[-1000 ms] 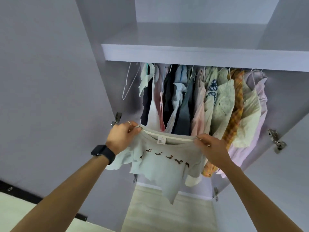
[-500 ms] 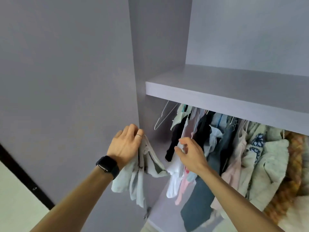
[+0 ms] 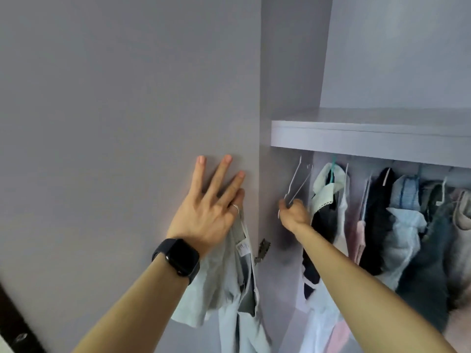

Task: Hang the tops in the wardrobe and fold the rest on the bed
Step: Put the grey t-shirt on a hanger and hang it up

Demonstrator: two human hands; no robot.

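Note:
My left hand lies against the wardrobe door with three fingers spread straight. A pale grey top hangs bunched from under the thumb side of that hand, its neck label showing. The thumb is hidden behind the cloth. My right hand reaches into the wardrobe and grips the lower corner of an empty white wire hanger. That hanger hangs at the far left end of the row, just under the shelf.
Several tops on hangers fill the space to the right of the empty hanger, packed close together. A metal door hinge sits on the wardrobe's side panel between my hands. A black watch is on my left wrist.
My right hand let go of the top and moved up to take the empty hanger. The left hand now holds the top alone, with its fingers spread on the door. The view swung left.

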